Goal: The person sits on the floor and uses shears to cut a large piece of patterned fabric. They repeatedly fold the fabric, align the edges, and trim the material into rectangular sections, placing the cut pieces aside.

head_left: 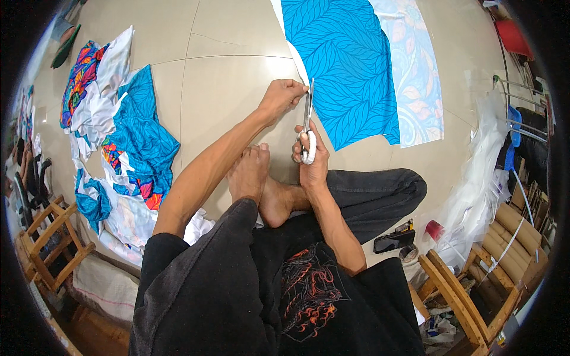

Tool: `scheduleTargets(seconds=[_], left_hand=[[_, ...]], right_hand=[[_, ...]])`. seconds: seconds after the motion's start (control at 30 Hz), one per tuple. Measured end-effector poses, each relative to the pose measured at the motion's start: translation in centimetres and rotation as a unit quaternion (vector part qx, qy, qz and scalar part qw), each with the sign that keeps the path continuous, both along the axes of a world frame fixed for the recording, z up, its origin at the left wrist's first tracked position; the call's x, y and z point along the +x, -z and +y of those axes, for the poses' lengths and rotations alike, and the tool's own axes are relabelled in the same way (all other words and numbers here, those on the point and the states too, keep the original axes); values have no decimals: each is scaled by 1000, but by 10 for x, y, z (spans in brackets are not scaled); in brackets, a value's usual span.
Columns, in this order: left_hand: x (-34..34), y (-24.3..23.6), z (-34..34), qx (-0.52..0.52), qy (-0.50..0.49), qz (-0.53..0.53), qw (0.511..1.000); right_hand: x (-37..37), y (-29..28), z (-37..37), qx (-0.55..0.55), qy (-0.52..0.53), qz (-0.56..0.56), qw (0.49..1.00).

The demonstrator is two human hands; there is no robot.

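Observation:
A blue leaf-patterned fabric (344, 71) lies on the tiled floor ahead of me, a white strip along its left edge. My left hand (283, 98) pinches that white edge between thumb and fingers. In my right hand (313, 161) is a pair of scissors (309, 110) with white-wrapped handles. Their blades point away from me and meet the edge of the cloth right beside my left fingertips. Under the blue piece, a pale floral fabric (415, 83) shows on its right side.
A heap of blue, white and multicoloured cloth (139, 130) lies to the left. My bare foot (249, 172) is just below my hands. At lower right are a black phone (394, 241), a tape roll (408, 253) and a wooden frame (457, 296). Clear plastic sheeting (478, 178) lies farther right.

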State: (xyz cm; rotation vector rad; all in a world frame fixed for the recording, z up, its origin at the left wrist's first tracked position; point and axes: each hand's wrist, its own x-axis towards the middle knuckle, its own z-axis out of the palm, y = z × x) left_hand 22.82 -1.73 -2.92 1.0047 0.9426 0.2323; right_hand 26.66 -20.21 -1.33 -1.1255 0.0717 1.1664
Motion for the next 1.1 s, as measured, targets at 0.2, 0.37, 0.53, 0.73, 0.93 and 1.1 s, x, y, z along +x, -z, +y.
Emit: scheduleTargets(seconds=[0.2,0.37,0.53,0.73,0.93,1.1], left_hand=[[1,-2,0,3,1,11,1000],[0,-1,1,1,7,19,1000],[-2,3,2,-10,5,12,1000],[-1,1,3,-12,7,18,1000],[-5,1,4,-20,14,18,1000],[-5,0,4,-29,12,3,1000]], right_hand=[[3,-6,0,-17,-12,-7,1000],[9,-8,-3,-40,-22,-12,999],[27,-8,-9,-56,-61,-8,997],[62,-16,-3,-48,-88,-7,995],[72,-12,16,-31,-100,-9,994],[74,-13,20,-43,-115,-30,992]])
